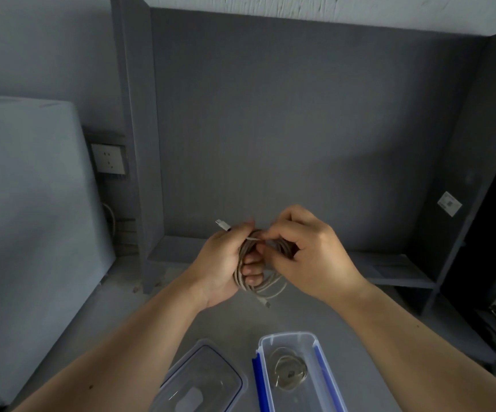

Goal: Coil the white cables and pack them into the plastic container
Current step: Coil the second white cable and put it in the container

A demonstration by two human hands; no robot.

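Observation:
A white cable (pixel 242 263) is wound into a loose coil above the grey desk. My left hand (pixel 224 263) grips the coil, fingers through its loops, and one plug end sticks out past the thumb. My right hand (pixel 306 251) pinches a strand at the top of the same coil. The other plug dangles below. Near the front edge stands the clear plastic container (pixel 309 340) with blue clips, and a second coiled cable (pixel 289 373) lies inside it.
The container's clear lid (pixel 202 379) lies flat to its left. A pale grey box (pixel 32 203) fills the left side, with a wall socket (pixel 108 162) behind it. Grey shelf panels (pixel 395 272) run along the back and right; dark objects sit at far right.

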